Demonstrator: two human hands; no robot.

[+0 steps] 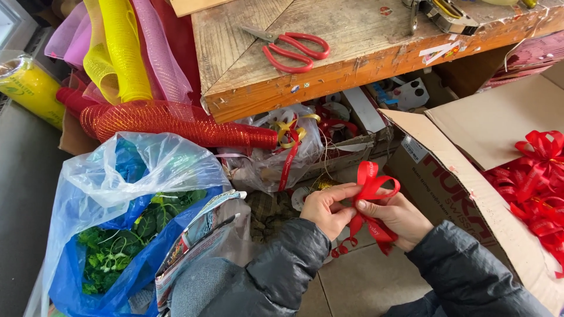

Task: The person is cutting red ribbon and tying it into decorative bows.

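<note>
Both hands are working a red ribbon (pixel 371 194) low in the near middle of the scene, just in front of the wooden surface (pixel 329 64). The left hand (pixel 326 209) is pinching the ribbon at its gathered middle, fingers closed on it, while the right hand (pixel 398 216) is closing its grip on the same spot from the right side, thumb and forefinger pressing the loop's base. One loop is standing up above the fingers, and curled tails are hanging down between the wrists.

By the look of it, the bow is being shaped: a loop is formed and its waist is being held tight. The next move seems to call for keeping that pinch firm while another loop is being folded or the centre is being tied, since a slack hold would let the loop spring open.

To the right, an open cardboard box (pixel 446 176) is holding finished red bows (pixel 537 182). Red-handled scissors (pixel 291 48) are lying on the surface, far from the hands. On the left, a blue plastic bag (pixel 94 199) with green leaves is sitting near a roll of red mesh (pixel 176 120).
</note>
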